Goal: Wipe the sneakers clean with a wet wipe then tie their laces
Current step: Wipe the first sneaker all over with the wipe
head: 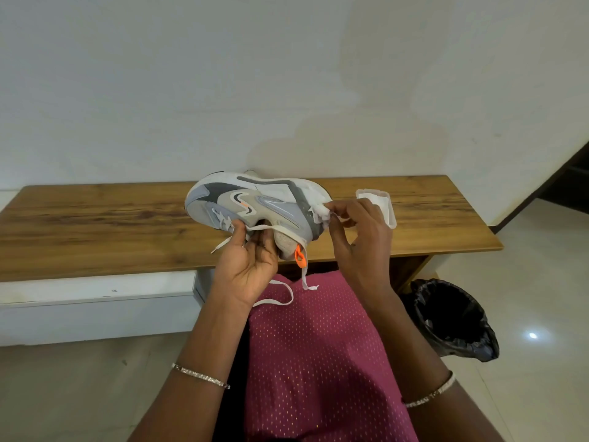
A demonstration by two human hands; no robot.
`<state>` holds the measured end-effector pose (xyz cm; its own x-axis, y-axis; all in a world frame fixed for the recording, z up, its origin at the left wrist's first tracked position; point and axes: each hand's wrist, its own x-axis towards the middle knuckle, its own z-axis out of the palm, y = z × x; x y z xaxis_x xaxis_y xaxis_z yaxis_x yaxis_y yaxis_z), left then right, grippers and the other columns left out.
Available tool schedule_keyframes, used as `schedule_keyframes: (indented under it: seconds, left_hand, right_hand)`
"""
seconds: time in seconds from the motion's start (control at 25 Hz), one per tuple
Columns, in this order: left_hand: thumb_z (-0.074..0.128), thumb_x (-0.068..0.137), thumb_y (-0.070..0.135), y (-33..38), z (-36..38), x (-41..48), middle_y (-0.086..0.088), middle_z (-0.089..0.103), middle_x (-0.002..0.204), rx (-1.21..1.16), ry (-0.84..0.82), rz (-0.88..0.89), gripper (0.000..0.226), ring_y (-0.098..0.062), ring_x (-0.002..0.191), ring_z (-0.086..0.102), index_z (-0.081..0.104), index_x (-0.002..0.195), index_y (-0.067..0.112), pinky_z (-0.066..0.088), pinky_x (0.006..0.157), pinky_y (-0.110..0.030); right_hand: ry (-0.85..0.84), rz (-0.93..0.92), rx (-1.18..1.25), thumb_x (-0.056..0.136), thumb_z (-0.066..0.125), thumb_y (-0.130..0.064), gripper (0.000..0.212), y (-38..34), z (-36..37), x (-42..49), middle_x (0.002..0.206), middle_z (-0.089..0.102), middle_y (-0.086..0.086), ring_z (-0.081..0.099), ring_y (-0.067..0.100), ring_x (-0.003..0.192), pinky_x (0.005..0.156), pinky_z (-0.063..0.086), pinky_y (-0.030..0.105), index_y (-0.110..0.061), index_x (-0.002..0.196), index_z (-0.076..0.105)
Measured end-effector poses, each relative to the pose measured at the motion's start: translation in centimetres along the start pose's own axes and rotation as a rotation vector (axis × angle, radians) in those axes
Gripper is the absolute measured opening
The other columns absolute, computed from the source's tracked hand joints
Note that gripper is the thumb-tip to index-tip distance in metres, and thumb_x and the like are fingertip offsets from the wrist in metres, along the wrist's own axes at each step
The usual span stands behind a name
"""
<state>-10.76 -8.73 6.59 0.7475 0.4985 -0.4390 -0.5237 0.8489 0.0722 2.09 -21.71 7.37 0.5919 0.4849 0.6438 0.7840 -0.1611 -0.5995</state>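
Note:
A grey and white sneaker with an orange heel tab is held on its side above the wooden table, sole facing away from me. My left hand grips it at the opening, fingers curled inside the collar. Its white laces hang loose over my lap. My right hand pinches a crumpled white wet wipe against the heel end of the sneaker.
A white wipe packet lies on the table behind my right hand. A bin lined with a black bag stands on the floor at the right. A white ledge runs under the table at the left. A wall rises behind.

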Motion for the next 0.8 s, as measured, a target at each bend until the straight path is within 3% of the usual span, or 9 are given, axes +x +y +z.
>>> schedule_keyframes:
  seconds: [0.12,0.2,0.28,0.4,0.52,0.68,0.8]
  left_hand:
    - [0.051,0.098,0.042,0.1,-0.1,-0.1,-0.006,0.068,0.123,0.142,-0.018,0.05,0.038,-0.018,0.135,0.05,0.067,0.104,0.008,0.053,0.097,-0.027]
    - [0.049,0.099,0.044,0.1,0.0,-0.1,-0.007,0.074,0.105,0.198,-0.038,0.065,0.039,-0.018,0.137,0.048,0.067,0.099,0.009,0.044,0.11,-0.032]
    - [0.046,0.101,0.045,-0.2,0.4,-0.4,-0.014,0.07,0.116,0.203,-0.098,0.054,0.046,-0.025,0.132,0.053,0.065,0.114,0.006,0.042,0.111,-0.041]
    - [0.041,0.103,0.044,-0.5,0.9,-0.9,-0.02,0.062,0.131,0.236,-0.154,0.05,0.051,-0.032,0.114,0.066,0.059,0.126,0.002,0.058,0.087,-0.045]
    - [0.04,0.104,0.043,-0.3,1.2,-1.3,-0.018,0.054,0.143,0.311,-0.192,0.054,0.053,-0.03,0.128,0.056,0.052,0.137,0.005,0.05,0.101,-0.047]
    - [0.041,0.103,0.042,-0.5,1.6,-1.8,-0.018,0.05,0.146,0.306,-0.258,0.053,0.054,-0.034,0.13,0.054,0.046,0.144,0.006,0.053,0.095,-0.051]
    - [0.044,0.103,0.04,-0.2,1.6,-1.7,-0.015,0.051,0.145,0.296,-0.291,0.071,0.053,-0.031,0.132,0.051,0.044,0.146,0.009,0.043,0.108,-0.051]
  right_hand:
    - [0.012,-0.013,0.036,0.091,0.065,-0.002,0.016,-0.6,0.7,-0.2,0.107,0.064,0.004,0.057,0.006,0.095,0.076,0.052,0.019,-0.008,0.105,0.068]
    - [0.007,-0.067,0.056,0.093,0.063,-0.003,0.013,-1.4,1.1,-0.9,0.107,0.064,0.004,0.059,0.012,0.097,0.076,0.054,0.025,-0.006,0.104,0.069]
    - [-0.078,-0.129,0.074,0.094,0.061,-0.007,0.015,-2.4,1.5,-1.7,0.105,0.067,0.003,0.06,0.016,0.097,0.075,0.053,0.031,-0.007,0.104,0.071]
    - [-0.177,-0.154,0.08,0.093,0.063,-0.007,0.016,-3.8,1.8,-1.9,0.103,0.07,0.001,0.06,0.016,0.096,0.074,0.052,0.033,-0.01,0.105,0.073]
    - [-0.172,-0.156,0.094,0.093,0.063,-0.009,0.018,-4.4,1.7,-0.1,0.101,0.071,0.0,0.061,0.017,0.096,0.076,0.052,0.036,-0.012,0.106,0.075]
    - [-0.215,-0.162,0.079,0.092,0.063,-0.008,0.019,-4.2,0.7,-1.7,0.103,0.068,0.002,0.062,0.016,0.094,0.074,0.054,0.035,-0.01,0.108,0.074]
    - [-0.201,-0.138,0.096,0.092,0.061,-0.012,0.02,-4.3,0.1,-4.8,0.103,0.069,0.001,0.064,0.014,0.094,0.074,0.056,0.033,-0.01,0.106,0.075]
